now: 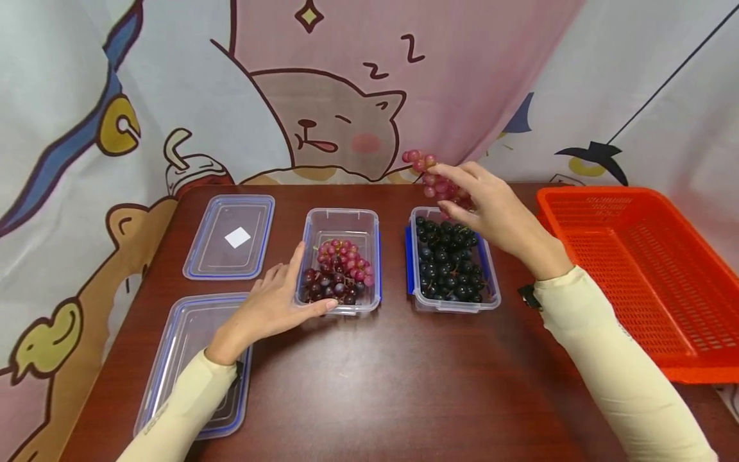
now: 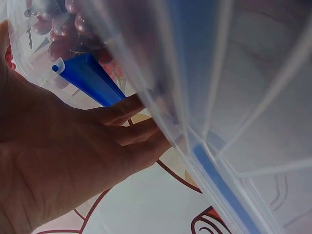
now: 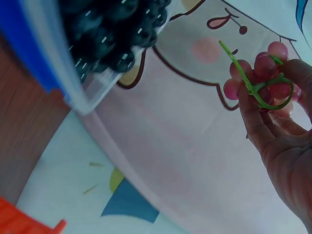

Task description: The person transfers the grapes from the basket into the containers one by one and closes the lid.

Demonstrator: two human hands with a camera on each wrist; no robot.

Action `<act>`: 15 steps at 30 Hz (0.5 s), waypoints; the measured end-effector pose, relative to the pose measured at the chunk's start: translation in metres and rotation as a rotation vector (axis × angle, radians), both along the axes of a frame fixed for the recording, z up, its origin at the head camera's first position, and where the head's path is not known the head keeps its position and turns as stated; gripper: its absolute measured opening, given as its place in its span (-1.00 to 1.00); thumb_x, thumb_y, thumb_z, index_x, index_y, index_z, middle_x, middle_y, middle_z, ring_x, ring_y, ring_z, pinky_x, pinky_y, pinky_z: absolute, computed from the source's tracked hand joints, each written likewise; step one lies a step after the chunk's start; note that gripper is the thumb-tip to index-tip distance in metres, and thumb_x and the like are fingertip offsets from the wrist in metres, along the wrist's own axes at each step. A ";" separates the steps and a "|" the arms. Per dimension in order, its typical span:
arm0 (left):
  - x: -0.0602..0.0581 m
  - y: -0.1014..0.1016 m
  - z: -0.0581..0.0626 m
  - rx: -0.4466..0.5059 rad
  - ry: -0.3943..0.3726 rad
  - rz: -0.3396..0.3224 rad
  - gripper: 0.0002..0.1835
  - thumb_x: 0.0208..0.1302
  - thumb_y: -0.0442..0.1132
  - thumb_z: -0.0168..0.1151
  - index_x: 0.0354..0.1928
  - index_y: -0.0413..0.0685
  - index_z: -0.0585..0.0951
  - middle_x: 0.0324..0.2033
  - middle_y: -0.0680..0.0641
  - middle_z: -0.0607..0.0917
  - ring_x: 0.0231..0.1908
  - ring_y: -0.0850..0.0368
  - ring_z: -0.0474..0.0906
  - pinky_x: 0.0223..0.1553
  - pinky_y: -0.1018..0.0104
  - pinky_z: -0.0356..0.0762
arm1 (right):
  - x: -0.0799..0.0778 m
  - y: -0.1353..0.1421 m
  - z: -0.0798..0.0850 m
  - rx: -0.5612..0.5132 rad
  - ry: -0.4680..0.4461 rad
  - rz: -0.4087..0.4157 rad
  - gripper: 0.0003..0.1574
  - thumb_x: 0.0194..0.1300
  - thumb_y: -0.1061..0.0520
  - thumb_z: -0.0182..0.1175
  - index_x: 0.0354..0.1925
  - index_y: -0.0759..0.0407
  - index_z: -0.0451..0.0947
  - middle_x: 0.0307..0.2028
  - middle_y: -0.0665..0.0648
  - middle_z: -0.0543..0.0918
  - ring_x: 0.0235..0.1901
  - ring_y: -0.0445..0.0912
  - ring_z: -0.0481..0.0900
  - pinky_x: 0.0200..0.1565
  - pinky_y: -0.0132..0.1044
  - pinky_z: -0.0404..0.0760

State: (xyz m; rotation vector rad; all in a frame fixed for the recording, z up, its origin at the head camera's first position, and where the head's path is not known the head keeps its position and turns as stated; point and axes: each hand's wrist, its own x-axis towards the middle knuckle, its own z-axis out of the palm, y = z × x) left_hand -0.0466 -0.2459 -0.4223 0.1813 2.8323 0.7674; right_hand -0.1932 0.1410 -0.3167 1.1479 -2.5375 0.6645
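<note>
My right hand (image 1: 499, 208) holds a small bunch of pink-red grapes (image 1: 437, 186) by its upper side, raised over the far end of a clear container of black grapes (image 1: 450, 263). In the right wrist view, a green stem (image 3: 251, 87) sticks out of the bunch between the fingers. My left hand (image 1: 277, 298) rests at the near left corner of another clear container (image 1: 346, 221), thumb over the front rim and fingers stretched along its left side. Inside that container, dark red grapes (image 1: 327, 285) lie in front and a pink-red bunch (image 1: 346, 256) behind them.
A clear lid with a white label (image 1: 231, 240) lies at the far left. A larger blue-edged clear lid (image 1: 190, 321) lies nearer, partly under my left forearm. An orange-red plastic basket (image 1: 629, 308) stands at the right on the brown table (image 1: 369, 391). A printed curtain hangs behind.
</note>
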 end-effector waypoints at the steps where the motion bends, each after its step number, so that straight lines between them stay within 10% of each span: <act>1: 0.000 0.000 0.000 0.000 -0.002 0.002 0.41 0.26 0.67 0.20 0.79 0.14 -0.34 0.60 -0.53 0.18 0.57 -0.59 0.08 0.45 -0.61 -0.02 | 0.000 -0.004 0.000 0.000 0.002 0.010 -0.14 0.37 0.33 0.52 0.54 0.03 0.49 0.06 0.29 0.62 -0.11 0.13 0.60 -0.08 0.10 0.71; 15: 0.000 0.000 0.001 0.007 -0.005 0.009 0.41 0.25 0.68 0.19 0.79 0.17 -0.35 0.62 -0.50 0.16 0.58 -0.58 0.05 0.46 -0.60 -0.04 | -0.001 -0.043 -0.009 -0.005 -0.003 0.129 -0.17 0.44 0.28 0.48 0.56 0.02 0.46 0.08 0.26 0.60 -0.12 0.09 0.63 -0.06 0.05 0.73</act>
